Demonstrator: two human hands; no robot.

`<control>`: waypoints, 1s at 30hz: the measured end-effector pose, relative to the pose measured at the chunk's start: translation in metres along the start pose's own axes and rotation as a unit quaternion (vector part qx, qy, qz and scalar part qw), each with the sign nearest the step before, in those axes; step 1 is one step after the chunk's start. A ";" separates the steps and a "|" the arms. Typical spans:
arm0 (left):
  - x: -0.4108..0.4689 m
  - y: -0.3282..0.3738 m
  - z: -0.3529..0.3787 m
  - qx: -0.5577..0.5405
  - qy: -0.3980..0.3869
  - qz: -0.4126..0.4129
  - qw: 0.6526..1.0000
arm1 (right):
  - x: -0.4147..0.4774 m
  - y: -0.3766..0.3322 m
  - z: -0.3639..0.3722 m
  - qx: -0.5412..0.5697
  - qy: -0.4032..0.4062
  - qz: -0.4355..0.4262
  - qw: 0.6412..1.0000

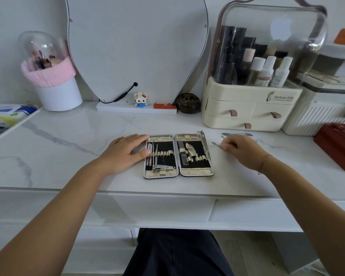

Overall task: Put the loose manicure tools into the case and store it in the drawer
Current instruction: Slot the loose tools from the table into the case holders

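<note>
On the white marbled worktop (68, 136) the open manicure case (178, 156) lay flat. The left hand (124, 152), fingers spread, steadied its left edge. The right hand (241, 150) pinched a slim metal tool (217, 145), tip pointing left toward the case. It might slip, being thin.
</note>
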State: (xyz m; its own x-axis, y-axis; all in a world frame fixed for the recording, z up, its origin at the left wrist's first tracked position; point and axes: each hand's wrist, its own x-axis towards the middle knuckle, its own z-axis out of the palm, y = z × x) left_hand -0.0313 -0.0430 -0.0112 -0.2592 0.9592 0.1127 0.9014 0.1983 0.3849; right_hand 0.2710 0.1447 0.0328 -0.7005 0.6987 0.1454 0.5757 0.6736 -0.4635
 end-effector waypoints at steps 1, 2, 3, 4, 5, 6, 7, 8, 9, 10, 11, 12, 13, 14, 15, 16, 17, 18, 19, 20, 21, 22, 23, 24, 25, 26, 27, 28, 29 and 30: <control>0.000 0.000 0.000 -0.001 0.000 0.001 1.000 | 0.002 -0.002 0.000 0.037 0.003 0.008 0.999; 0.001 -0.001 0.000 -0.002 0.000 0.001 1.000 | 0.003 -0.006 0.002 0.088 0.000 0.019 0.996; 0.001 -0.001 0.000 -0.003 -0.001 0.001 1.000 | 0.005 -0.010 0.004 0.149 -0.007 0.028 0.988; 0.001 -0.001 0.001 -0.004 -0.002 0.002 1.000 | 0.007 -0.017 0.006 0.213 -0.017 0.035 0.976; 0.001 -0.001 0.001 -0.002 -0.002 0.003 1.000 | 0.010 -0.024 0.009 0.273 -0.028 0.038 0.961; 0.002 -0.002 0.001 0.000 -0.002 0.004 1.000 | 0.013 -0.031 0.012 0.320 -0.039 0.039 0.946; 0.002 -0.002 0.001 0.002 -0.001 0.004 1.000 | 0.016 -0.038 0.014 0.354 -0.050 0.037 0.933; 0.002 -0.001 0.001 0.002 -0.001 0.002 1.000 | 0.021 -0.046 0.016 0.376 -0.062 0.036 0.924; 0.002 -0.001 0.001 0.002 -0.002 0.000 1.000 | 0.026 -0.053 0.018 0.392 -0.076 0.033 0.916; 0.002 -0.001 0.001 0.003 -0.003 -0.001 1.000 | 0.031 -0.061 0.020 0.402 -0.089 0.028 0.911; 0.002 -0.001 0.001 0.003 -0.005 -0.001 1.000 | 0.037 -0.070 0.023 0.407 -0.101 0.022 0.908; 0.002 0.000 0.001 0.002 -0.005 -0.001 1.000 | 0.042 -0.078 0.026 0.406 -0.112 0.019 0.907; 0.001 0.000 0.000 0.002 -0.004 0.000 1.000 | 0.048 -0.087 0.030 0.403 -0.120 0.020 0.907; 0.002 0.000 0.000 0.003 -0.003 0.001 1.000 | 0.053 -0.096 0.036 0.400 -0.126 0.023 0.908; 0.002 0.001 -0.001 0.006 -0.002 0.002 1.000 | 0.058 -0.103 0.041 0.400 -0.129 0.029 0.907; 0.002 0.001 -0.001 0.009 -0.001 0.002 1.000 | 0.062 -0.109 0.046 0.395 -0.128 0.038 0.909; 0.001 0.002 -0.001 0.011 -0.002 0.002 1.000 | 0.065 -0.114 0.052 0.381 -0.123 0.046 0.915; 0.001 0.002 -0.001 0.012 -0.002 0.002 1.000 | 0.068 -0.118 0.056 0.353 -0.110 0.050 0.928; 0.001 0.002 -0.001 0.012 -0.002 0.002 1.000 | 0.070 -0.121 0.060 0.319 -0.094 0.049 0.942; 0.001 0.002 -0.001 0.011 -0.002 0.003 1.000 | 0.073 -0.123 0.063 0.286 -0.077 0.046 0.954; 0.001 0.001 0.000 0.009 -0.002 0.004 1.000 | 0.075 -0.123 0.065 0.259 -0.062 0.043 0.963; 0.001 0.001 0.000 0.007 -0.001 0.004 1.000 | 0.077 -0.122 0.066 0.240 -0.051 0.040 0.969; 0.001 0.001 0.000 0.006 -0.001 0.005 1.000 | 0.078 -0.121 0.068 0.230 -0.044 0.038 0.972; 0.002 0.001 0.000 0.005 -0.001 0.006 1.000 | 0.079 -0.120 0.069 0.225 -0.039 0.036 0.973; 0.002 0.001 0.000 0.005 -0.001 0.006 1.000 | 0.079 -0.120 0.070 0.225 -0.038 0.036 0.973; 0.002 0.001 0.000 0.004 -0.001 0.007 1.000 | 0.079 -0.119 0.070 0.226 -0.037 0.036 0.973; 0.002 0.001 0.000 0.004 0.000 0.007 1.000 | 0.080 -0.119 0.071 0.229 -0.038 0.037 0.972; 0.002 0.001 0.000 0.004 0.002 0.007 1.000 | 0.080 -0.119 0.071 0.233 -0.040 0.038 0.971; 0.002 0.001 0.000 0.004 0.004 0.008 1.000 | 0.080 -0.118 0.072 0.234 -0.043 0.038 0.971; 0.002 0.001 0.000 0.004 0.006 0.008 1.000 | 0.080 -0.118 0.071 0.231 -0.048 0.034 0.971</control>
State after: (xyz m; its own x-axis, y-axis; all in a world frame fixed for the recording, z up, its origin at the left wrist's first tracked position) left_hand -0.0310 -0.0407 -0.0111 -0.2485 0.9599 0.1301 0.9086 0.1844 0.3748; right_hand 0.1170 0.1038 0.0371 -0.7157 0.6978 0.0291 0.3870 0.4309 -0.8152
